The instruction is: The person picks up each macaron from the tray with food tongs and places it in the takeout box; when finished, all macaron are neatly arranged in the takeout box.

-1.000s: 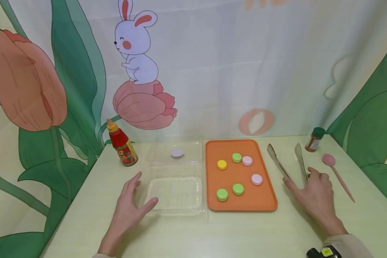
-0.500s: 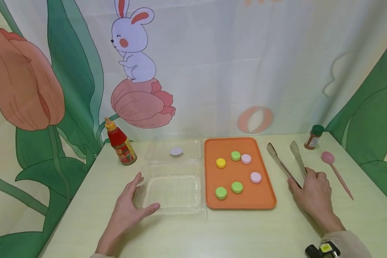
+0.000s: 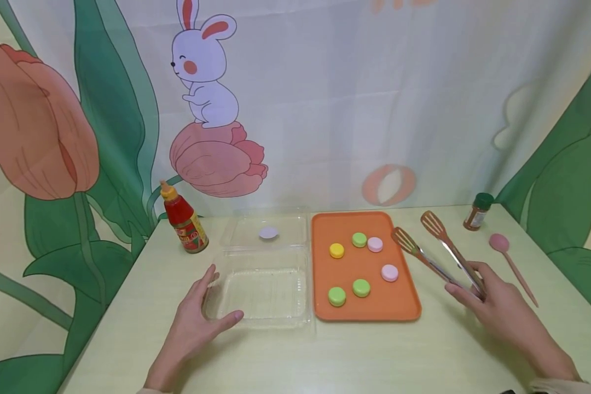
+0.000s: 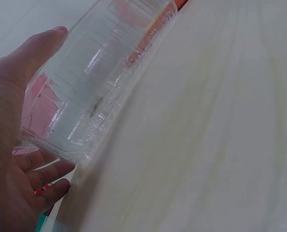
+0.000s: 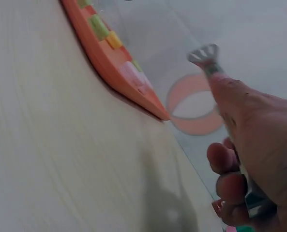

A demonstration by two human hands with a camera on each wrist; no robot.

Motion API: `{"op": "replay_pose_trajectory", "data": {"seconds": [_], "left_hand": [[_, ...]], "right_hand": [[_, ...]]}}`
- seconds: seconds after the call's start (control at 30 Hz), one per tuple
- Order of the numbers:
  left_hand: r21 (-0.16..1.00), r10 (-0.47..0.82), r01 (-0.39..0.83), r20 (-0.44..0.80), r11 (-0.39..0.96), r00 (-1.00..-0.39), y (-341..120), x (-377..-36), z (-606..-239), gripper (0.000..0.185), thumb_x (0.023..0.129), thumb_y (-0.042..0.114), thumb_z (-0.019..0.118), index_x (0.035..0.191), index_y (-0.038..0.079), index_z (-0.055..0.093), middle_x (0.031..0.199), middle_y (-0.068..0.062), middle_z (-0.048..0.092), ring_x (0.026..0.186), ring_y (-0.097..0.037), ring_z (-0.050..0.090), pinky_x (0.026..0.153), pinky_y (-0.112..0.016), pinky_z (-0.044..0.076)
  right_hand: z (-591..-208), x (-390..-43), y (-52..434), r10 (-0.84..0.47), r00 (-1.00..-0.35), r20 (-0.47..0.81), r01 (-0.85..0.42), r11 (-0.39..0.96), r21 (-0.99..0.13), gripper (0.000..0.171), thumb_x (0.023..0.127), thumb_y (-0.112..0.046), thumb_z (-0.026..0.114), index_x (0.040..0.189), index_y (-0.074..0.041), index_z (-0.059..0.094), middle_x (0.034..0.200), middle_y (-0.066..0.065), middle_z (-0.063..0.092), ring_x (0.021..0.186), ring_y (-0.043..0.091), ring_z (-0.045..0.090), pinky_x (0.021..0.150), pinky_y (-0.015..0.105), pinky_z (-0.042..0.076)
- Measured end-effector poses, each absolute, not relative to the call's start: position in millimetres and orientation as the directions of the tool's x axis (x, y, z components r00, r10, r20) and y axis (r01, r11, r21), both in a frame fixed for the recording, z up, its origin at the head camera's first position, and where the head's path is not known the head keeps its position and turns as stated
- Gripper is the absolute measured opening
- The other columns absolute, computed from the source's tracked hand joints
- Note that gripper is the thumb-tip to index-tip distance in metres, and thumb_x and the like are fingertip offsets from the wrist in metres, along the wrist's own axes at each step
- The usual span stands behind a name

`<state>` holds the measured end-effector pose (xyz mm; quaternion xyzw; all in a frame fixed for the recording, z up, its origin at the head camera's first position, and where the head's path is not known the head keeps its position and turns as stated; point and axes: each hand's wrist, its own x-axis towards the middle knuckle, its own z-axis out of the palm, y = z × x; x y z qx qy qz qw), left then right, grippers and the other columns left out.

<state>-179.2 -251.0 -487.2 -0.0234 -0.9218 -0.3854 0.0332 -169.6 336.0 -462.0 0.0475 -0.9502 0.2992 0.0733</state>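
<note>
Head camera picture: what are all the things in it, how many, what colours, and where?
Table: one, pale, under everything
Curtain: one, mostly white, behind the table; printed rabbit, flowers and leaves
Sauce bottle: one, red with yellow cap, far left
Container: one, clear, left of the tray
Small oval piece: one, whitish, at the container's far half
Tray: one, orange, middle
Green rounds: three, on the tray
Pink rounds: two, pale, on the tray
Yellow round: one, on the tray
Jar: one, green lid, far right
Spoon: one, pink, right
Tongs: one, metallic, in the right hand
Hands: two, bare; left beside the container, right holding the tongs
</note>
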Motion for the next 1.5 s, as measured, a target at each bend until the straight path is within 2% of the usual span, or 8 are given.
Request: {"op": "replay_pose_trajectory", "data": {"seconds": [0.17, 0.43, 1.0, 1.23, 1.5], "left_hand": [[0.709, 0.02, 0.064, 0.071, 0.702, -0.997, -250.9, -179.2, -487.0, 0.119, 0.076, 0.062, 0.086, 0.166, 0.038, 0.012, 0.164, -0.003, 0.038, 0.149, -0.034, 0.038, 0.117, -0.059, 0.038], [0.701, 0.011, 0.032, 0.034, 0.713, -0.999, -250.6, -180.0, -484.7, 0.12, 0.077, 0.064, 0.084, 0.167, 0.038, 0.009, 0.165, -0.006, 0.036, 0.151, -0.036, 0.035, 0.117, -0.062, 0.037], [0.731, 0.031, 0.073, 0.071, 0.678, -0.997, -252.7, -179.3, -486.4, 0.119, 0.075, 0.06, 0.087, 0.166, 0.041, 0.012, 0.163, -0.002, 0.039, 0.147, -0.033, 0.042, 0.116, -0.063, 0.038], [0.728, 0.03, 0.067, 0.064, 0.683, -0.997, -252.0, -178.4, -485.0, 0.119, 0.076, 0.061, 0.086, 0.166, 0.04, 0.011, 0.164, -0.002, 0.038, 0.147, -0.033, 0.042, 0.116, -0.064, 0.037], [0.724, 0.023, 0.06, 0.06, 0.687, -0.998, -250.8, -178.0, -483.6, 0.119, 0.076, 0.061, 0.086, 0.166, 0.04, 0.012, 0.164, -0.002, 0.039, 0.147, -0.034, 0.042, 0.116, -0.064, 0.038]], "right_hand": [[-461.2, -158.1, 337.1, -0.108, -0.987, 0.118, -0.155, 0.828, -0.539, 0.055, 0.099, -0.05, 0.067, 0.139, -0.016, 0.051, 0.069, -0.001, 0.047, 0.058, 0.009, 0.044, 0.05, 0.026, 0.034], [-465.8, -151.3, 334.5, -0.225, -0.967, 0.116, -0.251, 0.798, -0.547, 0.031, 0.1, -0.045, 0.068, 0.122, -0.024, 0.06, 0.07, -0.008, 0.048, 0.063, 0.004, 0.048, 0.054, 0.024, 0.037], [-463.7, -149.9, 326.0, -0.269, -0.963, 0.026, -0.246, 0.836, -0.49, 0.032, 0.102, -0.052, 0.061, 0.118, -0.025, 0.061, 0.071, -0.011, 0.05, 0.063, 0.003, 0.047, 0.056, 0.023, 0.038], [-462.0, -149.5, 324.0, -0.273, -0.961, 0.037, -0.259, 0.849, -0.46, 0.027, 0.102, -0.051, 0.061, 0.112, -0.027, 0.06, 0.07, -0.012, 0.046, 0.062, 0.002, 0.044, 0.055, 0.023, 0.036], [-461.1, -150.0, 323.4, -0.287, -0.958, 0.024, -0.264, 0.843, -0.469, 0.026, 0.103, -0.05, 0.059, 0.111, -0.025, 0.059, 0.069, -0.012, 0.043, 0.059, 0.002, 0.042, 0.053, 0.023, 0.035]]}}
